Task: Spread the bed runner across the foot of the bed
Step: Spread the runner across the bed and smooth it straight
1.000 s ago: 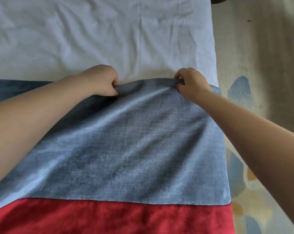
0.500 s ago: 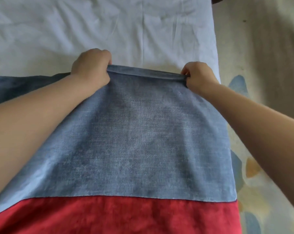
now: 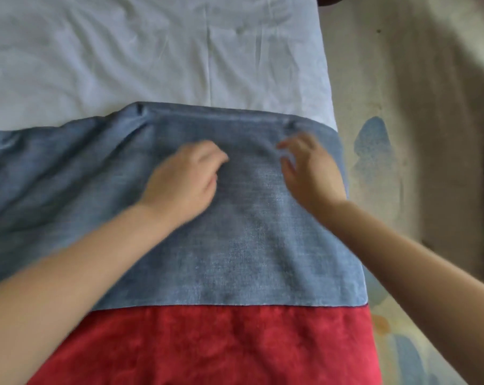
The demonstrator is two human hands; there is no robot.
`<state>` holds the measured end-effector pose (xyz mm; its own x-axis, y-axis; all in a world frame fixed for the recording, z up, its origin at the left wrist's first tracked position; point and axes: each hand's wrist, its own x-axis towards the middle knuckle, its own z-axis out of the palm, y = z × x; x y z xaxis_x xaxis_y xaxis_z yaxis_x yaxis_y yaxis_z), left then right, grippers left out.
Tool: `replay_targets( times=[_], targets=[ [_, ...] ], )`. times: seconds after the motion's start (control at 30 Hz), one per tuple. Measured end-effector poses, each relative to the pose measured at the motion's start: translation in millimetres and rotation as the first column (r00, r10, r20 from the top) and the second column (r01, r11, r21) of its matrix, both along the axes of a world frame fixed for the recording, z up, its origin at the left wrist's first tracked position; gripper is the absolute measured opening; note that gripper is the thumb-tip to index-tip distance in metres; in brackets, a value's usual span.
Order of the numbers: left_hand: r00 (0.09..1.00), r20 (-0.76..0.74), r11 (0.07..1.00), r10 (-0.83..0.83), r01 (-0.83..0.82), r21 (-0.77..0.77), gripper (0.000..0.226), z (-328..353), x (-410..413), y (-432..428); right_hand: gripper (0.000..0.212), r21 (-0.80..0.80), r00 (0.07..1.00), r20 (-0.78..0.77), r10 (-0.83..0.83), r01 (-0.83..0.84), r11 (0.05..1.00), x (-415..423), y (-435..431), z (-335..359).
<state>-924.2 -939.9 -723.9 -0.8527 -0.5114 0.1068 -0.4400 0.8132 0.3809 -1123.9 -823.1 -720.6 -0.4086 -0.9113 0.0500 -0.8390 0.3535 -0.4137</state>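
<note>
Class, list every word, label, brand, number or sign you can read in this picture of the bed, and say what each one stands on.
None: no readable text shows anywhere in the head view.
The blue woven bed runner, its red plush band and the creased white bed sheet are plain.
The pale patterned floor rug shows only coloured shapes, no lettering.

White-sheeted bed [image 3: 152, 51], bed runner [image 3: 249, 245] (blue, perhaps red-banded) lying across it
</note>
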Motion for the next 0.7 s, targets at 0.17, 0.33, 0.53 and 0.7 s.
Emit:
replay_targets(
  times=[0.17, 0.33, 0.53, 0.7],
  targets=[
    [0.956, 0.128, 0.964, -0.263, 0.267, -0.013, 0.037, -23, 22, 80, 0.038, 0.131, 0.953, -0.151, 0.263, -0.245, 0.961, 46, 92, -22],
    [0.963, 0.226, 0.986, -0.146, 0.159, -0.042, 0.045, -26, 21, 96, 0.045, 0.198, 0.941, -0.191, 0.281, -0.243, 0.95, 55, 108, -36],
    [0.965, 0.251, 0.996, -0.08, 0.086, -0.012, 0.033, -1, 37, 138, 0.047, 0.268, 0.966, -0.152, 0.208, -0.163, 0.949, 82, 121, -11],
    [0.964, 0.206, 0.986, -0.167, 0.165, 0.03, 0.036, 6, 88, 188, 0.02, 0.168, 0.967, -0.087, 0.24, -0.223, 0.96, 143, 182, 15]
  ],
)
